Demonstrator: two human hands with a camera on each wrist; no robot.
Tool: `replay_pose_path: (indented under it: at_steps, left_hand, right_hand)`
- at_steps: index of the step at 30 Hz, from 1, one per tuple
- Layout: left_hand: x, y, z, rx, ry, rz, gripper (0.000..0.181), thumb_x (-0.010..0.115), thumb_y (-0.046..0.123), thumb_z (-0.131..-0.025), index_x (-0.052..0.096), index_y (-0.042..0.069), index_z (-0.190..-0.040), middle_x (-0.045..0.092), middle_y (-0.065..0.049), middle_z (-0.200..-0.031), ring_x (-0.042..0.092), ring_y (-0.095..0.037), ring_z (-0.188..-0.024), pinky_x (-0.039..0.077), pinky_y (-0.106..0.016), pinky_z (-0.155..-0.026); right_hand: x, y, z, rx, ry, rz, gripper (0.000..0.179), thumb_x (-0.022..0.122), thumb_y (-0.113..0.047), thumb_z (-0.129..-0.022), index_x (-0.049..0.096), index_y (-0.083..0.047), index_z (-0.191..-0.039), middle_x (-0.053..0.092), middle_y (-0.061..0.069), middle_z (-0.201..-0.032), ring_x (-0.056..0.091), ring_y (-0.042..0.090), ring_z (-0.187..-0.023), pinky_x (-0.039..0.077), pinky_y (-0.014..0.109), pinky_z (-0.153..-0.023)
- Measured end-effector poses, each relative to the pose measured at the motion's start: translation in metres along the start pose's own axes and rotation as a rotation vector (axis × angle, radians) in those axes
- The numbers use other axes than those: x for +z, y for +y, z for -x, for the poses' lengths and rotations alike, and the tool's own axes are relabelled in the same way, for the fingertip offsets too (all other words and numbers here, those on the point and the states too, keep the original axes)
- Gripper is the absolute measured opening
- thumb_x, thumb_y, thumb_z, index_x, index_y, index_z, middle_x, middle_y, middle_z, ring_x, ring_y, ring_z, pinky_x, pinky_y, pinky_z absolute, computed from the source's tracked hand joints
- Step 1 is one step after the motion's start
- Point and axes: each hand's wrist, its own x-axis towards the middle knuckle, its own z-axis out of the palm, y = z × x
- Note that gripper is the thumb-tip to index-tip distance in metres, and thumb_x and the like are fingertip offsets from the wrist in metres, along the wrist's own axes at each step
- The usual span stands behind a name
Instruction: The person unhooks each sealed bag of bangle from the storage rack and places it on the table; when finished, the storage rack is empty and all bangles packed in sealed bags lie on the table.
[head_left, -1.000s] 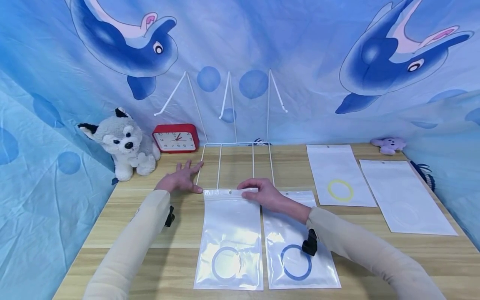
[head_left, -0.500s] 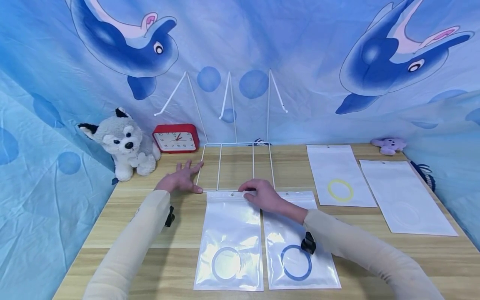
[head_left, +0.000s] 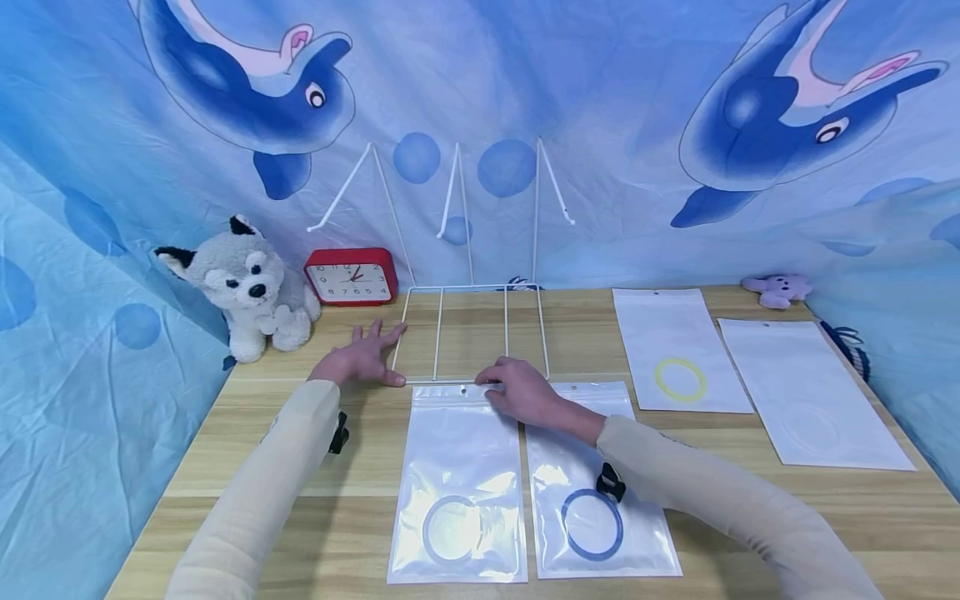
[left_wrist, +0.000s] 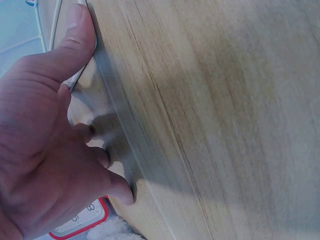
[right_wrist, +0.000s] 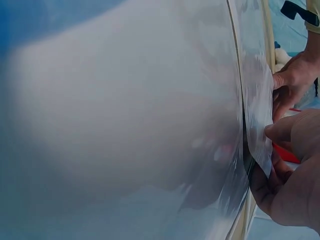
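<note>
A white zip bag (head_left: 461,442) with a pale ring in its lower part lies on the table, its top at the front bar of a white wire rack (head_left: 438,333). My right hand (head_left: 528,393) pinches the bag's top edge near its right corner; in the right wrist view the thumb is over the clear edge and other fingers are under it. My left hand (head_left: 356,360) rests with spread fingers at the rack base's left side, thumb by the front corner. Beside the first bag lies a second zip bag (head_left: 551,467) with a blue ring, partly hidden by my right forearm.
Two more white bags lie at the right, one with a yellow ring (head_left: 681,380), the other a plain white bag (head_left: 810,375). A husky plush (head_left: 258,292) and red clock (head_left: 351,277) stand at back left. A purple plush (head_left: 780,290) sits at back right. Three rack arms rise at the back.
The gripped bag's top edge has slid slightly toward the front, and the rack's front bar shows above it. My right hand and forearm have shifted a little left. The left hand stays put.
</note>
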Motion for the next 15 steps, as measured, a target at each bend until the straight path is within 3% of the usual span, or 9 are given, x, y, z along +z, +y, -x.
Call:
replay_pose_path:
  at_steps: [11, 15]
  left_hand:
    - [0.0001, 0.0010, 0.0016, -0.006, -0.001, -0.004, 0.107, 0.080, 0.042, -0.084, 0.011, 0.022, -0.162, -0.008, -0.027, -0.163, -0.012, -0.055, -0.143, 0.003, -0.084, -0.099]
    - [0.0004, 0.0006, 0.0007, -0.010, -0.001, -0.008, 0.106, 0.080, 0.041, -0.084, 0.011, 0.022, -0.162, -0.007, -0.027, -0.163, -0.012, -0.055, -0.144, 0.004, -0.084, -0.099]
  right_hand:
    - [0.0025, -0.0019, -0.0011, -0.011, 0.015, 0.114, 0.022, 0.071, -0.004, -0.086, 0.077, -0.006, -0.108, 0.069, 0.006, -0.094, 0.059, 0.021, -0.083, 0.049, 0.031, -0.066]
    - [0.0035, -0.0016, -0.0005, -0.028, 0.042, 0.156, 0.020, 0.074, -0.006, -0.085, 0.078, -0.008, -0.105, 0.068, 0.006, -0.093, 0.058, 0.023, -0.083, 0.049, 0.034, -0.069]
